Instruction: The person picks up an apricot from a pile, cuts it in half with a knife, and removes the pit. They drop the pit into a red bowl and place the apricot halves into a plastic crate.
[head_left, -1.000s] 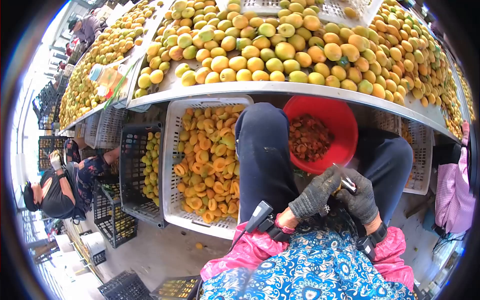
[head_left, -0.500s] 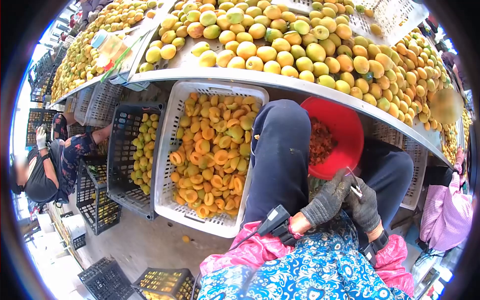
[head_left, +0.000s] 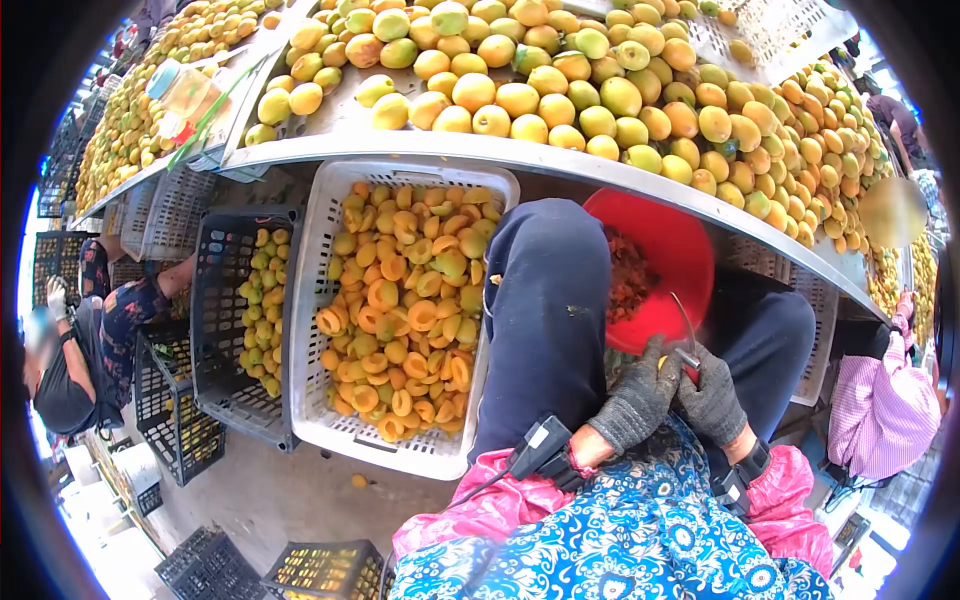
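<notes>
My right hand (head_left: 714,398), in a dark grey knit glove, is closed on a knife (head_left: 690,358) with a red handle end and a thin curved metal blade pointing up toward the bowl. Against it, my left hand (head_left: 638,405), gloved alike, has its fingers curled around an apricot (head_left: 662,363), of which only a small yellow-orange edge shows. Just beyond both hands, between my knees, a red bowl (head_left: 685,255) holds reddish-brown apricot pits (head_left: 626,277). Left of my knee, apricot halves (head_left: 405,310) fill much of a white crate (head_left: 308,330).
A metal-edged table (head_left: 420,148) piled with whole apricots (head_left: 600,95) runs across the front. A black crate (head_left: 215,310) with greenish apricots stands beside the white one. People sit at the far left (head_left: 75,365) and far right (head_left: 880,415). More crates (head_left: 325,570) stand on the floor.
My hands have turned slightly; the knife's curved blade now stands higher and its red handle shows. A yellow-orange edge has appeared at my left fingertips. The whole view has shifted a little.
</notes>
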